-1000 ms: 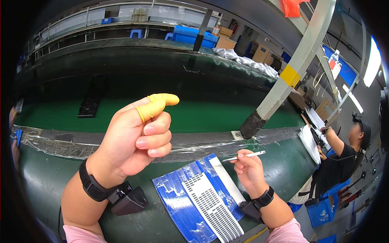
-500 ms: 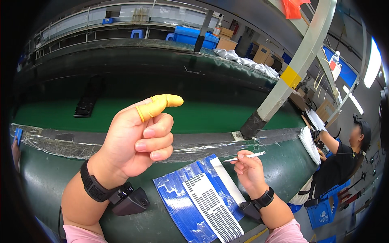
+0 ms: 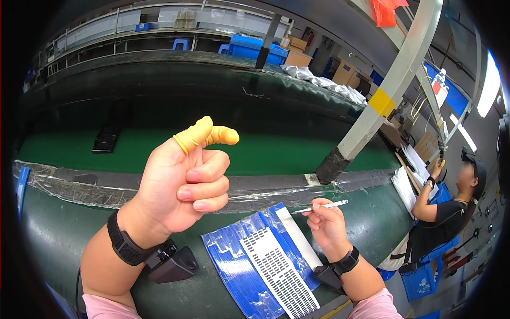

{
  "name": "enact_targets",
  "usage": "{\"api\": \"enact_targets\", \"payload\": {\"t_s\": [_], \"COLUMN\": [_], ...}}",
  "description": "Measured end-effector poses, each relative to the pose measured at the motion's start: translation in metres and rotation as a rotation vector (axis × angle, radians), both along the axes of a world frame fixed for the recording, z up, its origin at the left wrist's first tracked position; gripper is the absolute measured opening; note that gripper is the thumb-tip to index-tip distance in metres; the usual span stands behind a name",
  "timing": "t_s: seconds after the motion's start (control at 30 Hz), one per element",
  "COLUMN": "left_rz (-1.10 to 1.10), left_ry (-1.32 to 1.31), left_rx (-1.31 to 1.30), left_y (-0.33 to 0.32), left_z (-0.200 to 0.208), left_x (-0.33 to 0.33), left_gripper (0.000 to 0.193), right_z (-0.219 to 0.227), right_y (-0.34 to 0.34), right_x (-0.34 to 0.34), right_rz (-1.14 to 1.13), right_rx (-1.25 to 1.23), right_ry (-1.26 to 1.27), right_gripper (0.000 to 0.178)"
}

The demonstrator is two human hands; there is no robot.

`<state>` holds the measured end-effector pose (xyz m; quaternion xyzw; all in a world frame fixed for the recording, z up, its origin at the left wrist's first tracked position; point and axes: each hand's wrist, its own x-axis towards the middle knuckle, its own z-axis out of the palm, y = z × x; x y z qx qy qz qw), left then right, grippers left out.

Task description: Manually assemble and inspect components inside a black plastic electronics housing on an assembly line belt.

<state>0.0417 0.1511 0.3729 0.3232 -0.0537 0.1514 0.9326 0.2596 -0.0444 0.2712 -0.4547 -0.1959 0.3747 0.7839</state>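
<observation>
My left hand (image 3: 178, 181) is raised over the bench edge, yellow finger cots (image 3: 222, 135) on its thumb and index finger. Their tips stand apart, the other fingers are loosely curled, and the hand holds nothing visible. My right hand (image 3: 329, 226) pinches a pair of metal tweezers (image 3: 333, 204), their thin tip pointing left above the bench. Between and below the hands lies a blue board (image 3: 228, 274) covered in clear tape. On it rests a white sheet (image 3: 276, 268) bearing rows of small black rectangles, beside a plain white strip (image 3: 289, 226).
Beyond the bench edge runs a green belt (image 3: 175, 141) with a dark strip-shaped object (image 3: 109, 133) on it. A slanted metal post (image 3: 372, 106) rises at right. Another person (image 3: 446, 212) sits at far right beside white sheets. A blue object (image 3: 21, 191) stands at the left edge.
My left thumb has lifted away from the index finger. At left, the dark strip-shaped object has shifted slightly left, and another hand has gone from view. The person at right has raised an arm.
</observation>
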Motion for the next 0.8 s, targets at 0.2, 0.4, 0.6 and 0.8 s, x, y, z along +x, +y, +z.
{"api": "enact_targets", "payload": {"t_s": [0.2,0.4,0.6,0.8], "left_rz": [-0.014,0.226,0.277,0.635], "left_ry": [-0.021,0.262,0.534,-0.020], "left_rx": [-0.004,0.261,1.024,1.584], "left_y": [0.003,-0.001,0.007,-0.010], "left_z": [-0.002,-0.020,-0.087,-0.062], "left_x": [0.002,0.023,0.050,0.043], "left_gripper": [0.039,0.031,0.025,0.024], "right_z": [0.000,-0.001,0.001,0.008], "right_y": [0.001,0.002,-0.002,-0.004], "right_x": [0.001,0.000,-0.002,-0.008], "right_rz": [-0.001,-0.002,-0.011,0.016], "right_rx": [0.007,0.004,-0.022,0.037], "right_ry": [0.006,0.007,0.000,-0.057], "right_gripper": [0.008,0.008,0.005,0.012]}}
